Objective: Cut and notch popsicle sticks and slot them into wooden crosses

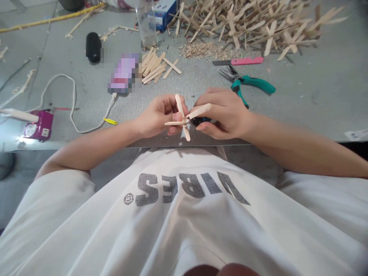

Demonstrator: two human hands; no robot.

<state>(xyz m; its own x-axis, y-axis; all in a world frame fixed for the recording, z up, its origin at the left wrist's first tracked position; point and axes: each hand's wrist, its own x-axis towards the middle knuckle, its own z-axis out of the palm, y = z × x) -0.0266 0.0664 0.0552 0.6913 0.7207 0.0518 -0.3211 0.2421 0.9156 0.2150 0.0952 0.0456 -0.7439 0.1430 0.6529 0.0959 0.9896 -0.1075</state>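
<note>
Near the table's front edge, my left hand (163, 115) pinches a cross of pale wooden sticks (179, 105) at its middle. Its arms spread in four directions. My right hand (222, 114) is closed round a small dark tool (201, 120), whose metal tip meets the centre of the cross. One stick arm passes in front of the right fingers. Beyond my hands lies a small heap of loose wooden sticks (153, 66). Pliers with teal handles (257, 83) and a pink-handled blade (247, 61) rest behind my right hand.
A big pile of crossed sticks (244, 23) fills the back right, with wood shavings (205, 50) before it. A phone (123, 73) on a white cable (74, 96), a black case (93, 47), a clear cup (147, 25) and a lit purple device (40, 124) stand leftward.
</note>
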